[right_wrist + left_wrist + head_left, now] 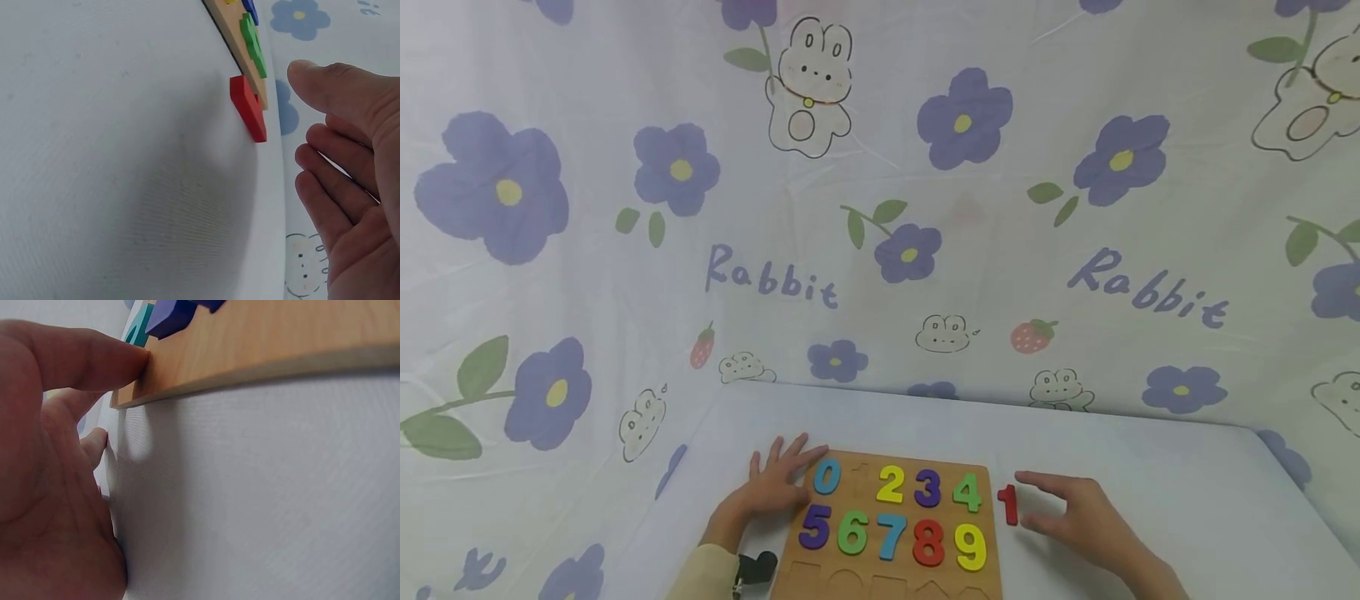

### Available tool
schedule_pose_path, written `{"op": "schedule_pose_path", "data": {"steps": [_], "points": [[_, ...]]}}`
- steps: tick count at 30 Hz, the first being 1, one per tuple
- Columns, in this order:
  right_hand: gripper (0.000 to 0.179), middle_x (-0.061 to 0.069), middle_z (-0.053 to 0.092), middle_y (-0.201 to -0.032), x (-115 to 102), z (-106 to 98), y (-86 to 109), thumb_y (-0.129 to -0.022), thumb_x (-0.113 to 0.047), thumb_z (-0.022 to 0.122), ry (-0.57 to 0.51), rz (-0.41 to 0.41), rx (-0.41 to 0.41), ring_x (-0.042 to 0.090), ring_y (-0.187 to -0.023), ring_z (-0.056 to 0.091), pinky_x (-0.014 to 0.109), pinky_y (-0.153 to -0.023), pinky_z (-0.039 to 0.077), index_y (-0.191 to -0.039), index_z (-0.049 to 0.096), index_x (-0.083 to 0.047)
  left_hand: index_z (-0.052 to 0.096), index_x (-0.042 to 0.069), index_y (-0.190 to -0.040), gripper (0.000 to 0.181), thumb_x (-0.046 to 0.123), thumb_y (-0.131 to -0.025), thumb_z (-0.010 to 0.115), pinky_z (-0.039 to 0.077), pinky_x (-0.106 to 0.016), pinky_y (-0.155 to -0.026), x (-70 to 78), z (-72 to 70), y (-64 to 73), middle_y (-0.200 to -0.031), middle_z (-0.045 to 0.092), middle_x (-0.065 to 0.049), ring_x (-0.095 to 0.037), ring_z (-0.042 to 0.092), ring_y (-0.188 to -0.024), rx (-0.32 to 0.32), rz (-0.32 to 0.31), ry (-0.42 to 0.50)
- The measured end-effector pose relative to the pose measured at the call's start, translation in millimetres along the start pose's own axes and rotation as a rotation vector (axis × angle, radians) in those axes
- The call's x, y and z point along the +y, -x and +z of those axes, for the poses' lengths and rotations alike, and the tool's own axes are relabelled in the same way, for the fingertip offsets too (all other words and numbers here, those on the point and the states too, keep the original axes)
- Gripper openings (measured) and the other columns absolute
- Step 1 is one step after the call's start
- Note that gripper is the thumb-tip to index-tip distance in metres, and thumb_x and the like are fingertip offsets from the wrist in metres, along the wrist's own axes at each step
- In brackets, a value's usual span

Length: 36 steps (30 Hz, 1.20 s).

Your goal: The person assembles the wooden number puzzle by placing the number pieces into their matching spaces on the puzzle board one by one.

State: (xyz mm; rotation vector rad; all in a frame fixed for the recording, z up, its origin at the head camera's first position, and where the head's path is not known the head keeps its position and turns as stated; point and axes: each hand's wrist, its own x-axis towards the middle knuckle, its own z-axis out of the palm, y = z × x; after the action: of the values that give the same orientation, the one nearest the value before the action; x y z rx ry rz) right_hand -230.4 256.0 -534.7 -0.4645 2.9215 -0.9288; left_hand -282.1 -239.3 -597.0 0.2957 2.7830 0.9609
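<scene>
A wooden number board [820, 560] lies on the white table, with coloured digits from 0 to 9 except 1 seated in two rows. Between the blue 0 [827, 477] and yellow 2 [891, 484] shows a shallow 1-shaped recess. My left hand [771, 487] rests at the board's upper left corner, fingers spread; its thumb touches the board in the left wrist view. The red number 1 [1009, 505] is just off the board's right edge. Around it, thumb and fingers apart, my right hand [1086, 517] hovers; in the right wrist view it stands clear of the piece [248, 109].
Shape recesses run along the board's lower part, cut off by the frame. A dark object [757, 568] sits by the left wrist. Behind the white table [1150, 467] hangs a cloth [985, 192] printed with rabbits and purple flowers.
</scene>
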Motion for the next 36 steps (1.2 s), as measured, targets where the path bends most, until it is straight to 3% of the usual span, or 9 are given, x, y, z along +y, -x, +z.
{"op": "schedule_pose_path", "data": {"steps": [8,13,21,30,36], "points": [[0.055,0.005,0.079,-0.136,2,9,-8.1,-0.086,-0.023,0.093,0.005,-0.012,-0.011,0.036,-0.135,0.070,0.062,-0.110,0.057,-0.138,0.077,-0.014,0.055,0.033,-0.162,0.081,0.022,-0.083,0.073,-0.018,-0.082,-0.123,1.8,-2.8,1.6,-0.183,0.021,-0.018,-0.057,-0.007,-0.167,0.003,0.031,0.017],[0.056,0.003,0.079,-0.135,1,12,-10.2,-0.085,-0.017,0.093,-0.002,-0.018,-0.021,0.033,-0.135,0.070,0.058,-0.111,0.057,-0.138,0.076,-0.012,0.053,0.033,-0.164,0.081,0.022,-0.086,0.072,-0.015,-0.078,-0.128,0.0,-0.7,-0.7,-0.185,0.019,-0.010,-0.052,-0.007,-0.169,0.002,0.000,-0.013],[0.058,0.002,0.080,-0.134,3,20,-14.7,-0.082,-0.018,0.096,0.006,0.012,-0.047,0.030,-0.132,0.071,0.056,-0.110,0.058,-0.137,0.078,-0.014,0.055,0.031,-0.162,0.080,0.020,-0.085,0.072,-0.014,-0.079,-0.128,0.9,-0.3,0.1,-0.183,0.023,-0.014,-0.054,-0.004,-0.169,0.019,0.009,-0.007],[0.056,0.001,0.080,-0.132,8,24,-17.0,-0.082,-0.017,0.096,-0.011,0.015,-0.030,0.029,-0.130,0.073,0.053,-0.109,0.059,-0.136,0.078,-0.015,0.056,0.034,-0.162,0.080,0.022,-0.084,0.072,-0.018,-0.082,-0.124,9.3,-6.0,6.1,-0.182,0.024,-0.019,-0.058,-0.005,-0.167,0.004,0.032,0.015],[0.054,-0.001,0.082,-0.129,8,21,-15.4,-0.083,-0.017,0.095,0.009,-0.016,0.022,0.029,-0.129,0.074,0.054,-0.108,0.060,-0.135,0.079,-0.015,0.055,0.033,-0.162,0.080,0.023,-0.085,0.072,-0.016,-0.080,-0.127,7.0,-4.7,4.8,-0.183,0.023,-0.014,-0.054,-0.005,-0.169,-0.002,0.008,0.003]]}}
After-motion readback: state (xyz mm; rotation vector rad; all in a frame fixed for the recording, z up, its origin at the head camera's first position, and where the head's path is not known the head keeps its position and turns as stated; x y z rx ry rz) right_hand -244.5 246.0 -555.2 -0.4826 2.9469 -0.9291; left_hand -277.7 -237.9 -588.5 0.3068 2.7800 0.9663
